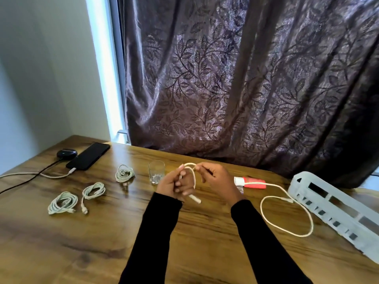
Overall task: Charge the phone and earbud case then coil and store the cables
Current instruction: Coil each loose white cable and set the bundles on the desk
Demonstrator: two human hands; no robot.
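Observation:
Both hands hold one white cable (287, 214) above the middle of the wooden table (102, 232). My left hand (174, 184) grips it near the plug end, which hangs below the fingers. My right hand (217, 179) pinches the arch of cable between the hands. The rest of the cable trails right in a loose loop on the table. At the far left a black phone (88, 156) lies with a white cable plugged in, and a black earbud case (66, 153) sits with a dark cable. Three coiled white cables (62, 202) (93, 191) (124, 173) lie at the left.
A small glass tumbler (156, 172) stands just left of my hands. A red and white pack (250, 182) lies to the right. A white slotted plastic basket (336, 210) sits at the right edge. A purple leaf-patterned curtain (246, 78) hangs behind the table.

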